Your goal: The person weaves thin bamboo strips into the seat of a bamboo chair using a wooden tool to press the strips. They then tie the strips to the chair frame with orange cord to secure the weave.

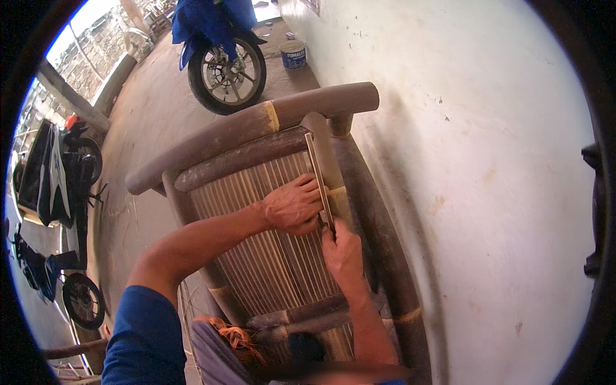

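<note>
One strip [318, 168], I see from here: right hand [345, 251] pinching its low end, left hand [294, 206] half-curled around its middle, likely steadying it.

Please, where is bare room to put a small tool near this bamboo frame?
Free: floor between the motorcycle at left and the bamboo frame; slats between the upper inner rail and left hand. Crowded: the right post, where that hand and the right hand touch a thin strip.

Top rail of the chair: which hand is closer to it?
The left. The left hand is below the top rail, about midway along the thin strip; the right hand is farther down, at the strip's lower end.
</note>
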The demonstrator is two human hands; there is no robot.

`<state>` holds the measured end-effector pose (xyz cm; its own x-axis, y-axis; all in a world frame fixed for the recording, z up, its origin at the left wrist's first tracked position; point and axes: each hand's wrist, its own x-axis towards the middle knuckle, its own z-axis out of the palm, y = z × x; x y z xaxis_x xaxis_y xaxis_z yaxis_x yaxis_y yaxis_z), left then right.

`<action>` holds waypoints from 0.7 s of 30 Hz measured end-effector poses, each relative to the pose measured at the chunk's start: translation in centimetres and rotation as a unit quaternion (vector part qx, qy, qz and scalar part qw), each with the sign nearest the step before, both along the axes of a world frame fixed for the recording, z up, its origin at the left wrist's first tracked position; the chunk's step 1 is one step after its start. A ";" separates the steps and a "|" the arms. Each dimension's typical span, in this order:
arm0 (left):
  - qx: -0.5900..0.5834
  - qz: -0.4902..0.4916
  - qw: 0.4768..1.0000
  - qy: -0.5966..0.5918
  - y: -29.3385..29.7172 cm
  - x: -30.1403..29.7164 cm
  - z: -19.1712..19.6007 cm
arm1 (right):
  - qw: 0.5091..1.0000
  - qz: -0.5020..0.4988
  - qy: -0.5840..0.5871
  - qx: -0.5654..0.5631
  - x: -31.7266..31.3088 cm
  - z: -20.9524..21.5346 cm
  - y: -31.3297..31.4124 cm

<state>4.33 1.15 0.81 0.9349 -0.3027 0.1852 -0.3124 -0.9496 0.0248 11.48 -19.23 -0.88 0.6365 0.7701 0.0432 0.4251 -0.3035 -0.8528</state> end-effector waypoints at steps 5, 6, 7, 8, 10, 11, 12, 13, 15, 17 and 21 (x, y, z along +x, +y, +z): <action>-0.030 -0.002 0.999 -0.022 0.1 -0.1 -0.8 | 1.000 0.023 -0.019 0.004 0.1 0.0 0.2; -0.030 0.003 0.999 -0.013 0.0 -0.2 -0.8 | 0.999 0.026 -0.016 -0.018 0.0 0.1 0.2; -0.033 0.005 0.999 -0.040 -0.1 -0.3 -0.9 | 0.999 0.025 -0.017 -0.034 -0.1 0.3 0.2; -0.030 0.011 0.998 -0.057 -0.3 -0.4 -0.9 | 0.998 0.027 -0.022 -0.045 -0.1 0.5 0.2; -0.019 0.024 0.995 -0.096 -0.8 -0.6 -0.8 | 0.999 0.018 -0.033 -0.035 -0.2 0.7 0.4; -0.011 0.033 0.993 -0.117 -1.1 -0.8 -0.8 | 0.999 0.015 -0.041 -0.029 -0.3 0.7 0.5; -0.005 0.038 0.989 -0.143 -1.4 -0.8 -0.8 | 0.999 0.011 -0.032 -0.037 -0.4 0.7 0.5; -0.005 0.054 0.993 -0.102 -1.5 -0.7 -0.7 | 0.999 0.008 -0.023 -0.044 -0.5 0.7 0.5; -0.013 0.069 0.996 -0.054 -1.6 -0.5 -0.8 | 0.998 0.002 -0.032 -0.054 -0.6 0.6 0.6; -0.027 0.069 0.997 -0.035 -1.5 -0.3 -1.0 | 0.996 0.003 -0.058 -0.073 -0.5 0.6 0.6; -0.042 0.053 0.997 -0.035 -1.1 0.0 -1.3 | 0.991 0.038 -0.066 -0.106 0.9 0.8 1.2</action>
<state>4.32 0.08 -0.52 0.9449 -0.1832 0.2714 -0.2135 -0.9731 0.0866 12.41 -18.06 -0.06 0.5750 0.8169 -0.0454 0.5582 -0.4323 -0.7082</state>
